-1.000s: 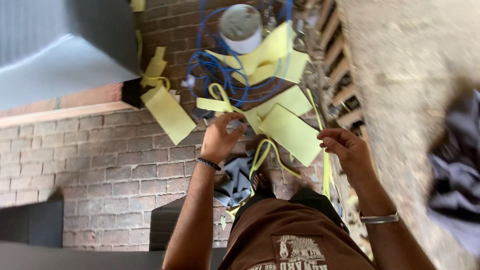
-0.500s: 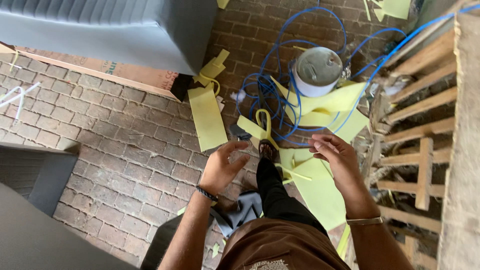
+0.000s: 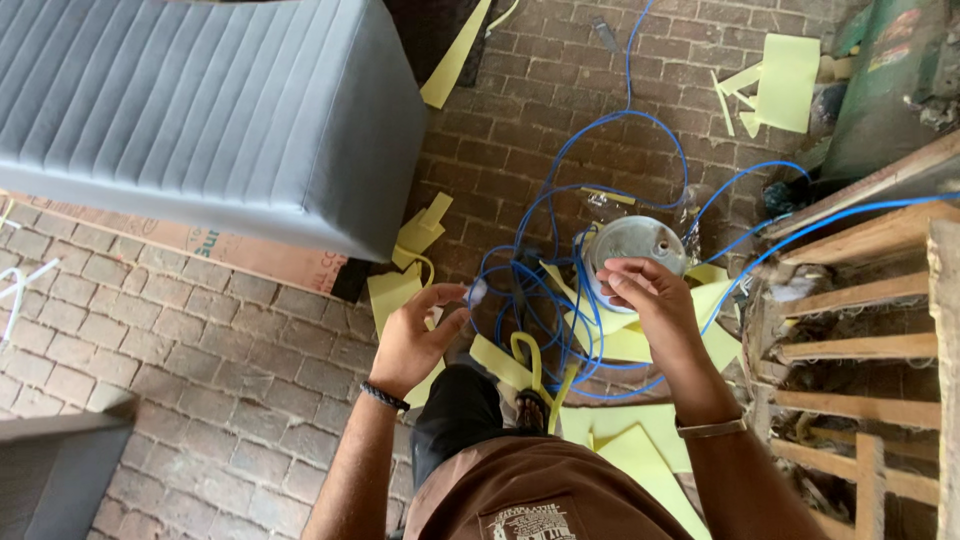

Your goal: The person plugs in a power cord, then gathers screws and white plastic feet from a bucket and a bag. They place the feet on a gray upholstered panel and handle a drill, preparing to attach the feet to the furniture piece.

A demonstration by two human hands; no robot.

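Observation:
My left hand (image 3: 415, 340) hovers over the brick floor with thumb and fingers curved apart and nothing visibly in it. A small pale fitting (image 3: 477, 292) lies just beyond its fingertips. My right hand (image 3: 650, 300) is raised over a round grey tin (image 3: 640, 240), its fingertips pinched together. Nothing shows between them. Below both hands, a tangle of blue cable (image 3: 545, 290) loops round the tin, across scattered yellow foam offcuts (image 3: 620, 340). A dark bracelet is on my left wrist and a metal band on my right.
A grey ribbed upholstered cushion (image 3: 200, 110) fills the upper left, resting on cardboard (image 3: 250, 255). A wooden slatted frame (image 3: 860, 330) stands at the right, with a green machine (image 3: 885, 80) behind it. More yellow foam pieces (image 3: 785, 65) lie at the top right. My legs and foot stand on the bricks.
The view has swung so the tin and cable sit lower, under my hands. My right hand has risen over the tin, and my left hand has spread its fingers.

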